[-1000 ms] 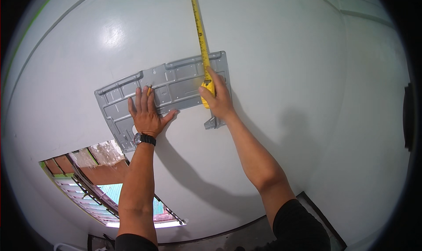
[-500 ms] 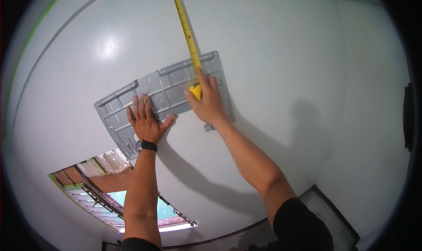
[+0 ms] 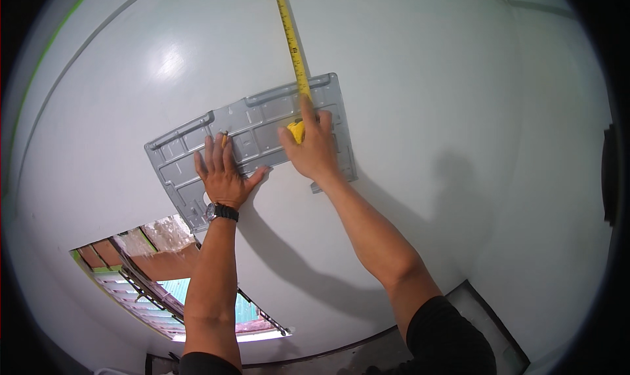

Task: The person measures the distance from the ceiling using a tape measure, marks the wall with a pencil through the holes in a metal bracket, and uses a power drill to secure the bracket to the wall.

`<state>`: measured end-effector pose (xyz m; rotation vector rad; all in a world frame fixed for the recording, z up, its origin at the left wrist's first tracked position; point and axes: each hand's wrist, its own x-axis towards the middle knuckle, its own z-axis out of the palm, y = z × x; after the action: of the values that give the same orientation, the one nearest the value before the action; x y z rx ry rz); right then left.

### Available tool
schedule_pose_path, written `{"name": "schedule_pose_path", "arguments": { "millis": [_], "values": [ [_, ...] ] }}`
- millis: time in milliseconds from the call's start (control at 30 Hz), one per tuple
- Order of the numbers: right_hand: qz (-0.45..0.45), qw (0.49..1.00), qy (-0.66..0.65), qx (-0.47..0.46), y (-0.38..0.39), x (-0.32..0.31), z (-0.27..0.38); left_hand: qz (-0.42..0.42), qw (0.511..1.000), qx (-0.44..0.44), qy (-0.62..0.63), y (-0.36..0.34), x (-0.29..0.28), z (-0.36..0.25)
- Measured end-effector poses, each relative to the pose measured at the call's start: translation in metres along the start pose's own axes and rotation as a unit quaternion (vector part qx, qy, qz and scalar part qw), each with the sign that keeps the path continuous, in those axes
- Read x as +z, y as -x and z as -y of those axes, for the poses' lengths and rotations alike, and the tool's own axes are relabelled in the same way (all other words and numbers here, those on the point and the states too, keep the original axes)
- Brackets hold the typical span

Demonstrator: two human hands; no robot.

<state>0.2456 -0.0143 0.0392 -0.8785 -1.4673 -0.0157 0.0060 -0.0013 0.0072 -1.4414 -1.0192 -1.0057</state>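
Observation:
A grey stamped-metal mounting plate (image 3: 269, 122) lies tilted against the white wall, its right end higher in view. My left hand (image 3: 226, 178) presses on its lower left part with fingers stretched and thumb out to the side. A small orange-brown stick (image 3: 224, 139), perhaps a pencil, shows between those fingers. In my right hand (image 3: 316, 150) is a yellow tape measure (image 3: 297, 131), held over the plate's right half. Its extended blade (image 3: 291, 37) runs up the wall past the top of the view. My right index finger lies on the blade near the plate's upper edge.
Below and left of the plate is a louvred window (image 3: 141, 296), partly behind my left forearm. Dark trim (image 3: 499, 322) runs along the wall's foot at lower right. A dark object (image 3: 610, 177) stands at the far right edge. Shadows of my arms fall on the wall.
The plate, blade and both hands appear slightly further right; plate and window sit a little higher, with the view itself shifting. Both hands keep their places on the plate and tape measure.

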Motion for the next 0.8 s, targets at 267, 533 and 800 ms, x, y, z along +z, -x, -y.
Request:
{"name": "schedule_pose_path", "arguments": {
  "millis": [267,533,800],
  "values": [
    [-0.026,0.999,0.012,-0.015,-0.0002,0.0087,-0.0005,-0.003,1.000,-0.011,0.008,-0.0009,-0.0009,-0.0014],
    [-0.016,0.999,0.044,0.002,0.0003,0.0083,0.0030,-0.025,0.999,-0.008,0.023,-0.0001,0.0006,-0.0020],
    [-0.012,0.999,0.051,0.006,-0.0004,0.0072,0.0055,-0.031,0.999,-0.004,0.014,-0.0009,0.0021,-0.0006]
  ]
}}
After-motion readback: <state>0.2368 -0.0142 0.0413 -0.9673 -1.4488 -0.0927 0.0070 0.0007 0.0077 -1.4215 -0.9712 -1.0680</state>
